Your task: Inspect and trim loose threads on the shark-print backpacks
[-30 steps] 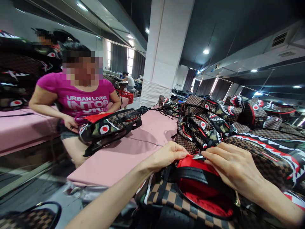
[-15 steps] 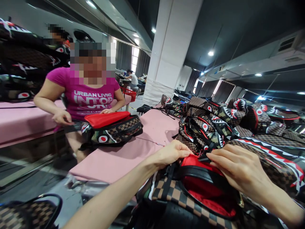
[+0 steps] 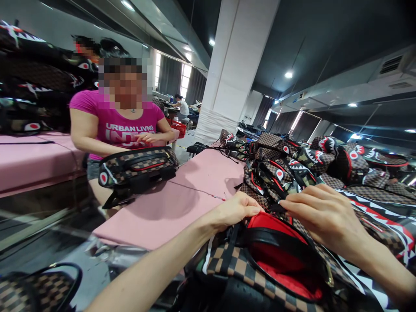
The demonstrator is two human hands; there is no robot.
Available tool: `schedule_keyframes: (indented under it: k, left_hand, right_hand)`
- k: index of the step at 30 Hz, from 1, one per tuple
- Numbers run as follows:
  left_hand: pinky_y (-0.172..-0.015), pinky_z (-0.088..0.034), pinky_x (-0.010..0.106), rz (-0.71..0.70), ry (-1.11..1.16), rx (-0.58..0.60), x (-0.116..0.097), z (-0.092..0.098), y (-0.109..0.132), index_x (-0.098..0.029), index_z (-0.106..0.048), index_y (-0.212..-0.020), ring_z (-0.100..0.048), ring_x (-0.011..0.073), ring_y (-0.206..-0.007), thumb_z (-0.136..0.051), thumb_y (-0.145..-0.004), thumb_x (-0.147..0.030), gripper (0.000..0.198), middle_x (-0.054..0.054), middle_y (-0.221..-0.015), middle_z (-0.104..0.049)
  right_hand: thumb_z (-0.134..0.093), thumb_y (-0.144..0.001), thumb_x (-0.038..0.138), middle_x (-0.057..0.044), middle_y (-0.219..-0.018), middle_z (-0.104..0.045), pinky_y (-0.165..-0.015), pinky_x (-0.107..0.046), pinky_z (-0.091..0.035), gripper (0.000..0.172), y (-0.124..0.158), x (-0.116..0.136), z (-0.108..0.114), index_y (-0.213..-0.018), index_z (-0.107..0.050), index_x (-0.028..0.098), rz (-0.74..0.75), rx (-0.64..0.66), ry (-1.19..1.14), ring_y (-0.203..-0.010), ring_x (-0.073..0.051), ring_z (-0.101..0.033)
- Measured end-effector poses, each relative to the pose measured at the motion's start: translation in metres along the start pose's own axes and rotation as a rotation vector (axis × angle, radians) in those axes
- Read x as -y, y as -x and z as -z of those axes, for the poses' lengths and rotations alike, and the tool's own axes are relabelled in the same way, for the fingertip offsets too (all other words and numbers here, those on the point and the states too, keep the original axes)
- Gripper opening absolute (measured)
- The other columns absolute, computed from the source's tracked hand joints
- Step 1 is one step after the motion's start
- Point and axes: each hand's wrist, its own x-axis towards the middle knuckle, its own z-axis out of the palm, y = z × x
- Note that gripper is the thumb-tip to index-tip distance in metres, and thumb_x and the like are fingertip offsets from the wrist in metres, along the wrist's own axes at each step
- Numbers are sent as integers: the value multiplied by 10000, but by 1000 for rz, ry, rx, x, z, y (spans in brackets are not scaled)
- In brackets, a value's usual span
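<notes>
A checkered brown-and-black backpack (image 3: 240,260) lies in front of me, its top opening showing red lining (image 3: 282,268). A black handle (image 3: 279,242) arches over that opening. My left hand (image 3: 238,208) pinches the far edge of the opening between thumb and fingers. Just right of it, my right hand (image 3: 321,212) is closed, with its fingertips together above the far rim. A small dark piece shows at those fingertips; what it is I cannot make out.
Shark-mouth and checkered bags (image 3: 279,151) are heaped on the right. Across the pink table (image 3: 169,221), a co-worker in a magenta shirt (image 3: 120,121) handles another backpack (image 3: 139,167). A checkered bag (image 3: 45,286) is at lower left, a white pillar (image 3: 237,65) behind.
My right hand has lifted slightly, away from the rim; my left hand keeps its pinch. The co-worker's backpack has turned, its red flap now out of sight, and the co-worker's arm has moved behind it.
</notes>
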Motion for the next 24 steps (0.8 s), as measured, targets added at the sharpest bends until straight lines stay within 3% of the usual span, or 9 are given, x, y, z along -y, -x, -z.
schedule_keyframes:
  k: [3,9,21,24]
  left_hand:
    - [-488,-221,205,-9,-9,-18,-1,-1,1,-107,-588,-602,-330,62,-490,-602,-704,-338,253,-38,-524,-465]
    - [-532,-279,218,-25,-41,-3,3,0,-1,-83,-670,-772,-390,87,-539,-598,-701,-372,306,0,-605,-541]
    - [-500,-281,213,-14,-21,-1,0,-2,3,-73,-681,-760,-399,87,-516,-604,-697,-324,270,6,-571,-546]
    - [-526,-309,216,-21,-19,-14,3,-1,2,-83,-680,-735,-442,101,-551,-611,-697,-349,277,19,-603,-578]
  right_hand:
    - [-344,-944,250,-23,-894,-701,-668,-321,-332,293,-6,2,-4,-949,-636,224,44,50,27,-745,-141,-573]
    - [-251,-966,279,-24,-874,-699,-675,-327,-305,380,-7,10,-2,-953,-628,228,31,71,23,-723,-135,-559]
    - [-325,-949,262,-36,-818,-690,-672,-328,-326,315,-8,11,-9,-917,-633,204,13,59,-57,-706,-144,-559]
    - [-422,-910,232,-38,-863,-682,-684,-302,-389,205,4,7,-10,-955,-621,209,-132,16,-165,-748,-149,-581]
